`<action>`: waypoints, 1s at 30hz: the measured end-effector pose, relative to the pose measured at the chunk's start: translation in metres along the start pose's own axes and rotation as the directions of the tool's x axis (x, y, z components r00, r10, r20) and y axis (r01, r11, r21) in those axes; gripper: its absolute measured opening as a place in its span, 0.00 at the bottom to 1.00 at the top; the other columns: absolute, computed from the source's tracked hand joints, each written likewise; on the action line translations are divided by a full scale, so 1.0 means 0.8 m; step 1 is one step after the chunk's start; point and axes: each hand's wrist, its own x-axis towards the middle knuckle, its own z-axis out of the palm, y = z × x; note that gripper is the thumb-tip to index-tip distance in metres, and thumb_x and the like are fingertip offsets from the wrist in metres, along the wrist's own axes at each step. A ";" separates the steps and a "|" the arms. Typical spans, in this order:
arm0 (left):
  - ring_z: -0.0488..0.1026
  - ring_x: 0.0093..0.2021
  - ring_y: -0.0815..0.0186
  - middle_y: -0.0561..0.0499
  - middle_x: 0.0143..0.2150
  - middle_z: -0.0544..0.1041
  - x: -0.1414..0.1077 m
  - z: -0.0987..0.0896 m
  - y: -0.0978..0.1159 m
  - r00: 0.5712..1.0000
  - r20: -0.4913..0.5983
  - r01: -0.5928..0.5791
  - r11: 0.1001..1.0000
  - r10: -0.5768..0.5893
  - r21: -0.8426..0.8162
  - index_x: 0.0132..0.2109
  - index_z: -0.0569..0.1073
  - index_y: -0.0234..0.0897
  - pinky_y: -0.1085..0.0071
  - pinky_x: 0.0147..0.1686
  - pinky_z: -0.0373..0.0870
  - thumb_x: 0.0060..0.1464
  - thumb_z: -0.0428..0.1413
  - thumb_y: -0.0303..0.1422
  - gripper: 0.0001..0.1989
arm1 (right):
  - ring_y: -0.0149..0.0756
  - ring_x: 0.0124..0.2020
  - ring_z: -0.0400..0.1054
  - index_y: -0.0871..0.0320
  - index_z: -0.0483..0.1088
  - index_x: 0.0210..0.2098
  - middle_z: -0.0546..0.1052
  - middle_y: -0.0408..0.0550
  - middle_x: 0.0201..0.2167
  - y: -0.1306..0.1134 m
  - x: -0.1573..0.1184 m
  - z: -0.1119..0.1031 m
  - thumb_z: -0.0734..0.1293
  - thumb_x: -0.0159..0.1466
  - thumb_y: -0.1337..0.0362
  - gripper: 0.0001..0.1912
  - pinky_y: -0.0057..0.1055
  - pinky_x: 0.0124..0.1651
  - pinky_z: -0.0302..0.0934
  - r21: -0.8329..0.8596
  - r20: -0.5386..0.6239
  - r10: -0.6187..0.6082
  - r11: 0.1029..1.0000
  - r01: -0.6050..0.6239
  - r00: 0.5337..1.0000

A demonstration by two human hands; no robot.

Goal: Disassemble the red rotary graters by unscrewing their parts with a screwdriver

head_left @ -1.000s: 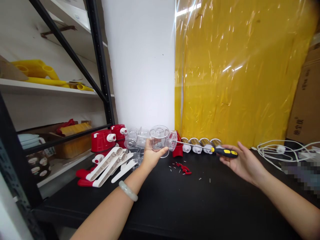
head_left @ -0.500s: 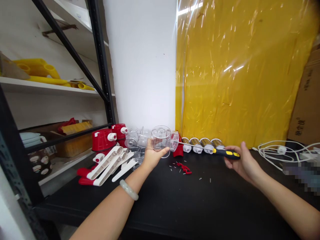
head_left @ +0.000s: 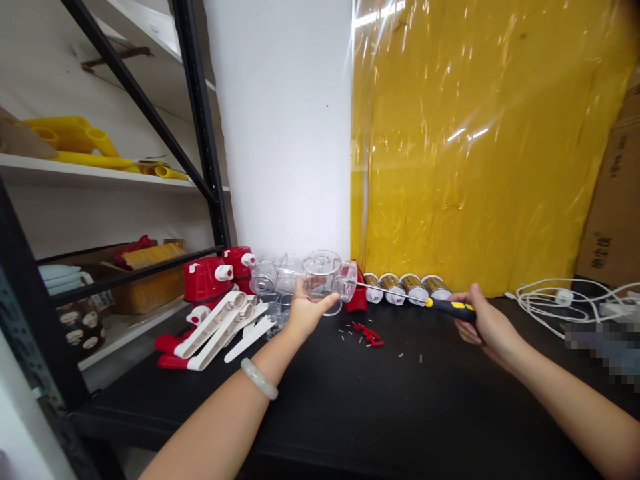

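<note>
My left hand [head_left: 311, 312] grips a clear plastic housing [head_left: 323, 267] above the black table. My right hand [head_left: 483, 323] is closed round the end of a screwdriver [head_left: 453, 309] with a black and yellow handle. The long shaft points left, and its tip is at the right end of the clear housing; the exact contact is too small to make out. Below the housing, small red parts [head_left: 369, 335] and several small screws or pins [head_left: 421, 359] lie on the table.
White handles with red ends [head_left: 215, 337], red bases [head_left: 205, 279] and more clear parts [head_left: 265, 275] are at the left. Metal drums [head_left: 414, 288] line the wall. A white cable [head_left: 540, 303] lies at the right. A black-framed shelf [head_left: 210, 153] stands at the left.
My right hand has shifted its hold on the screwdriver handle, with the fingers turned slightly. The housing and my left hand stay almost in place.
</note>
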 end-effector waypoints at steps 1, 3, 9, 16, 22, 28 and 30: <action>0.73 0.47 0.62 0.48 0.43 0.74 0.001 0.000 0.000 1.000 0.000 -0.015 1.000 0.015 -0.001 0.43 0.65 0.39 0.67 0.46 0.70 0.33 0.69 0.34 0.28 | 0.25 0.11 0.44 0.54 0.68 0.29 0.55 0.36 0.10 0.003 0.001 0.000 0.66 0.60 0.48 0.15 0.26 0.15 0.43 -0.015 0.013 -0.011 1.000 0.011 1.000; 0.72 0.46 0.64 0.49 0.43 0.74 0.002 -0.001 0.000 0.999 -0.005 -0.042 0.999 0.042 0.003 0.42 0.65 0.39 0.66 0.49 0.68 0.34 0.68 0.34 0.28 | 0.25 0.14 0.51 0.53 0.68 0.30 0.62 0.36 0.15 0.003 0.001 -0.001 0.71 0.56 0.56 0.10 0.24 0.17 0.50 0.070 0.042 -0.046 0.997 0.043 0.998; 0.72 0.47 0.63 0.49 0.42 0.73 0.000 0.002 0.003 1.000 0.002 -0.020 1.000 0.020 0.002 0.42 0.65 0.39 0.66 0.47 0.68 0.33 0.68 0.35 0.29 | 0.39 0.36 0.71 0.52 0.69 0.34 0.76 0.46 0.35 -0.012 -0.002 -0.006 0.72 0.50 0.60 0.13 0.34 0.34 0.68 0.310 0.034 -0.032 0.950 0.020 0.999; 0.72 0.47 0.63 0.49 0.42 0.74 0.000 0.002 0.004 0.999 -0.013 -0.037 0.999 0.036 -0.008 0.42 0.65 0.39 0.65 0.49 0.67 0.34 0.68 0.33 0.27 | 0.23 0.11 0.47 0.54 0.68 0.29 0.61 0.35 0.12 0.004 0.000 0.003 0.71 0.56 0.53 0.13 0.22 0.14 0.45 0.030 0.033 -0.053 0.998 0.052 0.998; 0.72 0.48 0.61 0.47 0.43 0.73 -0.001 0.003 0.005 1.000 -0.006 0.009 1.000 -0.009 0.000 0.42 0.65 0.38 0.67 0.42 0.72 0.32 0.68 0.33 0.29 | 0.40 0.38 0.71 0.50 0.69 0.36 0.76 0.46 0.36 -0.012 -0.001 -0.008 0.72 0.49 0.64 0.15 0.34 0.34 0.68 0.328 0.067 -0.039 0.945 0.015 0.997; 0.73 0.47 0.63 0.49 0.43 0.74 0.000 0.001 0.001 1.000 0.005 -0.018 1.000 0.018 -0.006 0.43 0.65 0.39 0.67 0.45 0.71 0.34 0.68 0.33 0.28 | 0.26 0.10 0.48 0.54 0.67 0.31 0.58 0.37 0.10 0.011 0.006 -0.003 0.65 0.60 0.46 0.17 0.24 0.13 0.43 -0.032 0.015 0.028 0.999 -0.027 1.000; 0.73 0.47 0.63 0.49 0.43 0.74 0.001 0.000 -0.001 0.999 0.002 -0.037 0.999 0.037 -0.006 0.43 0.65 0.39 0.67 0.46 0.70 0.35 0.68 0.33 0.27 | 0.24 0.12 0.49 0.54 0.68 0.31 0.61 0.36 0.13 0.010 0.005 -0.003 0.70 0.57 0.54 0.11 0.23 0.15 0.47 0.010 0.045 -0.013 1.000 0.013 0.999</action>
